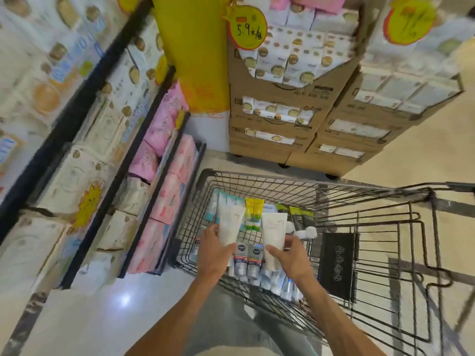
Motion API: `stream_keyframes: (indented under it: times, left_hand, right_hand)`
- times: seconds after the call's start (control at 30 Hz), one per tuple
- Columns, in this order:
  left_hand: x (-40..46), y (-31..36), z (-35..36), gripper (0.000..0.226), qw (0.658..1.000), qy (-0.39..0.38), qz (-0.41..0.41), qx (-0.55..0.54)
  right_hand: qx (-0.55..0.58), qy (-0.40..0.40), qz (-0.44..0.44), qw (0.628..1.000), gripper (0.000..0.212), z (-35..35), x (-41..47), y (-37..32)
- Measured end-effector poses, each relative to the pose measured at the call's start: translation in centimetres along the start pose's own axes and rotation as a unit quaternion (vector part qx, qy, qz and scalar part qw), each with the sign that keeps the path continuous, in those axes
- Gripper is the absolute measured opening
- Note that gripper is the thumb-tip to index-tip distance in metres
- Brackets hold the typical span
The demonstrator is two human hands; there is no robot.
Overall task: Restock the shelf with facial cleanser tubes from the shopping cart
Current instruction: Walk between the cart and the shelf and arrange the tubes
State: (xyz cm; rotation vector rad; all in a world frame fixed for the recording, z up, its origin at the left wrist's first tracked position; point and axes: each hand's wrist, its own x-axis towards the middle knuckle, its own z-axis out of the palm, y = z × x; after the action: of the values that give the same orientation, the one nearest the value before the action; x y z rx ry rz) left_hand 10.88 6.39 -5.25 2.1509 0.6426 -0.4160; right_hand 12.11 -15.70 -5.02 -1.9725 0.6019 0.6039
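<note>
A black wire shopping cart stands in front of me with several cleanser tubes in its basket. My left hand grips a white tube by its lower end, held upright above the basket. My right hand grips a second white tube the same way. Below them lie grey-and-blue tubes, yellow-green tubes, teal-and-white tubes and dark green tubes.
Shelves on the left hold pale and pink tissue packs. Stacked cardboard cartons with yellow price tags stand beyond the cart, next to a yellow pillar. A black pad hangs on the cart's child seat.
</note>
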Motion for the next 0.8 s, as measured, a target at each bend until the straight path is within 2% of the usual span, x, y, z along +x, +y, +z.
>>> stream_keyframes:
  times: [0.1,0.2,0.33,0.43,0.6,0.7,0.8]
  left_hand:
    - [-2.4,0.4,-0.2,0.076,0.998,0.053,-0.016,-0.032]
    - [-5.9,0.5,-0.6,0.059,0.991,0.101,-0.049,-0.079]
    - [-10.5,-1.2,-1.0,0.054,0.969,0.191,-0.095,-0.127]
    - [-14.5,-2.7,-1.5,0.042,0.940,0.270,-0.116,-0.174]
    - [-21.0,-6.8,-2.4,0.052,0.889,0.373,-0.177,-0.197]
    - [-25.2,-10.0,-2.7,0.067,0.859,0.415,-0.219,-0.204]
    - [-29.9,-13.3,-3.1,0.067,0.817,0.459,-0.257,-0.237]
  right_hand:
    - [-0.035,-0.036,-0.038,0.998,0.057,-0.7,-0.3,-0.6]
    - [-0.051,-0.091,-0.075,0.992,0.052,-1.0,-1.0,-1.2]
    - [-0.086,-0.169,-0.129,0.973,0.047,0.1,-2.3,-2.4]
    - [-0.124,-0.213,-0.173,0.954,0.049,2.3,-3.7,-3.2]
    - [-0.175,-0.296,-0.244,0.907,0.028,7.0,-9.0,-4.9]
    - [-0.215,-0.349,-0.286,0.866,0.021,10.5,-12.3,-4.7]
    - [-0.245,-0.386,-0.316,0.831,0.021,13.9,-16.9,-3.8]
